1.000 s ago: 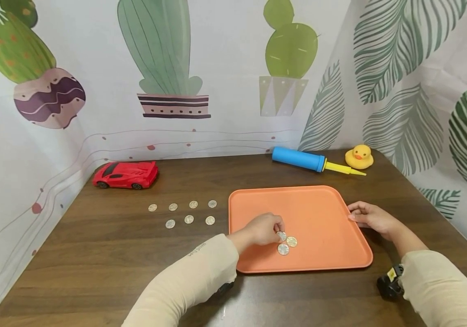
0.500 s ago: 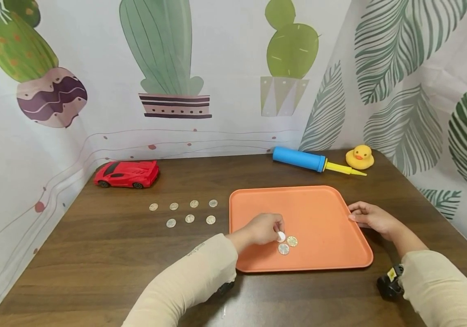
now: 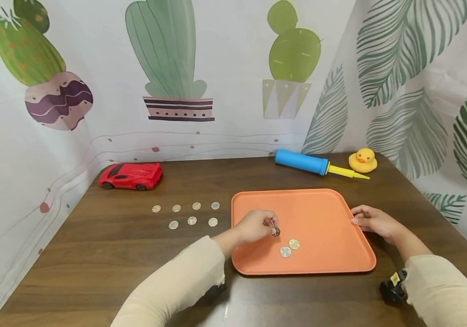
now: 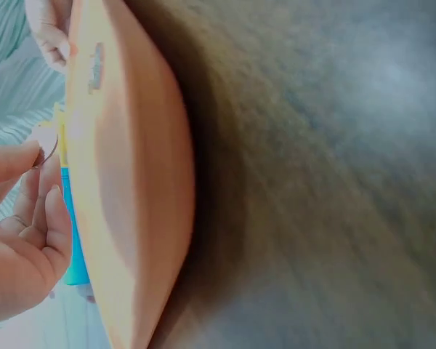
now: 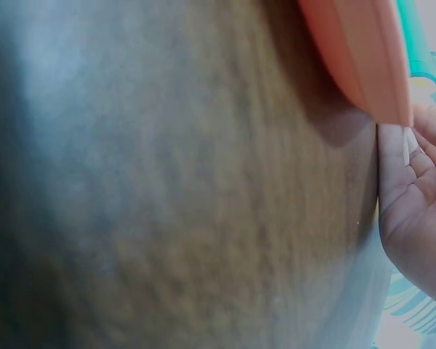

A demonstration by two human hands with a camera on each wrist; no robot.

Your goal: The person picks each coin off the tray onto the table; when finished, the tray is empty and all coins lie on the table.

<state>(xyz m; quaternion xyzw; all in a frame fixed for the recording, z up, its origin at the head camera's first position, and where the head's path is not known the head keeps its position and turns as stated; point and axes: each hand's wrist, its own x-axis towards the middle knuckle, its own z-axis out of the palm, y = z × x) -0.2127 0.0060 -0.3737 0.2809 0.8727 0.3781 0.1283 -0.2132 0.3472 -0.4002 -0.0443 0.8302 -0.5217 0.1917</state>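
A coin (image 3: 276, 232) is pinched between the thumb and fingers of my left hand (image 3: 255, 225), raised above the left half of the orange tray (image 3: 319, 213). The left wrist view shows this coin (image 4: 48, 142) on edge at the fingertips. Two coins lie side by side on the tray, a gold-coloured one (image 3: 294, 244) and a silver one (image 3: 285, 252). At the tray's right side, my right hand (image 3: 374, 222) holds the rim with thumb and fingers. In the right wrist view, those fingers (image 5: 397, 171) sit right at the tray's edge.
Left of the tray, several coins (image 3: 192, 220) lie in two rows on the brown table (image 3: 106, 263). Behind them stands a red toy car (image 3: 131, 176). A blue and yellow hand pump (image 3: 302, 162) and a yellow rubber duck (image 3: 362, 160) are at the back right.
My left hand has lifted its coin from beside the two on the tray and moved slightly left and up, tilting the coin. My right hand stays at the rim.
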